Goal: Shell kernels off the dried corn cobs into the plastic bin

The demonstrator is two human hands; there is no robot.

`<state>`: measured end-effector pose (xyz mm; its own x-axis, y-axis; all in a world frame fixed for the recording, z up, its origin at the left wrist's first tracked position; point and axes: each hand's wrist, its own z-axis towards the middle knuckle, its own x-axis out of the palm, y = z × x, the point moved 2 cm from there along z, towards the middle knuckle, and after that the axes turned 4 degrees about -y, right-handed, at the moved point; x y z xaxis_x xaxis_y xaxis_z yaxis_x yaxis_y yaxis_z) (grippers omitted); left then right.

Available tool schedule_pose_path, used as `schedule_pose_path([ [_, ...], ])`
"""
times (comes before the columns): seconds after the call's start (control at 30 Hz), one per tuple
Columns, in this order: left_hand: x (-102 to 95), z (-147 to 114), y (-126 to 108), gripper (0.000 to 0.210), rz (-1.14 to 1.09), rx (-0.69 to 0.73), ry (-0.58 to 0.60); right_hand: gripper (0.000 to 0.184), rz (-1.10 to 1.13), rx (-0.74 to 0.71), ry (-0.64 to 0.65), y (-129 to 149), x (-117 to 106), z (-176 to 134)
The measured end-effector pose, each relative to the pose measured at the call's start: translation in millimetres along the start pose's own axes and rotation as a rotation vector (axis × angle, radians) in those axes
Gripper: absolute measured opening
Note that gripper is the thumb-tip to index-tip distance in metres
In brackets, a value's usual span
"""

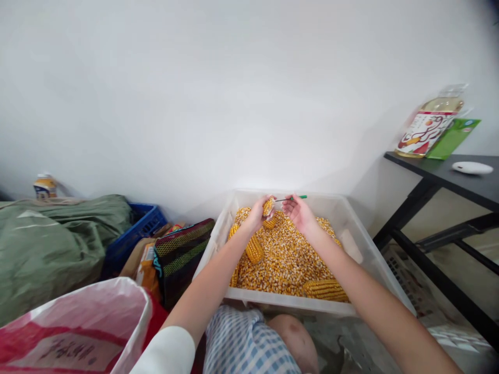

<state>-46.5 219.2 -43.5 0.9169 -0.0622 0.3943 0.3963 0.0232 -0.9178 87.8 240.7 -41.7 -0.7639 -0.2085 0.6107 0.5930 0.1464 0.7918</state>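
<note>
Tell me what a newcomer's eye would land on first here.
Most likely the bright yellow loose kernels spread across the translucent bin in the lower middle. Just above them, the left hand holds a piece of corn and the right hand a thin green-handled tool. Next might come the red-and-white bag at lower left.

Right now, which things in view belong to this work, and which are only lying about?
In use: left hand holding a corn cob; right hand with a green-handled tool; plastic bin; loose kernels.

Lying about: large bottle; green packet; blue crate.
</note>
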Motion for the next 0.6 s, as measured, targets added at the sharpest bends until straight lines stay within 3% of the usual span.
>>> schedule_pose_path([
  [0.13,-0.3,0.6,0.6,0.029,0.007,-0.011,-0.004,0.029,-0.187,-0.222,0.03,0.9,7.3,-5.9],
  [0.3,-2.7,2.3,3.8,0.027,0.035,-0.038,-0.074,0.037,-0.438,-0.397,0.055,3.3,14.3,-14.9],
  [0.5,-2.6,0.1,5.1,0.025,0.156,-0.005,-0.152,0.04,-0.665,-0.497,0.103,4.2,15.4,-20.3],
  [0.6,0.3,-2.2,3.3,0.02,0.249,0.056,-0.157,0.037,-0.644,-0.437,0.12,-0.5,13.3,-18.4],
])
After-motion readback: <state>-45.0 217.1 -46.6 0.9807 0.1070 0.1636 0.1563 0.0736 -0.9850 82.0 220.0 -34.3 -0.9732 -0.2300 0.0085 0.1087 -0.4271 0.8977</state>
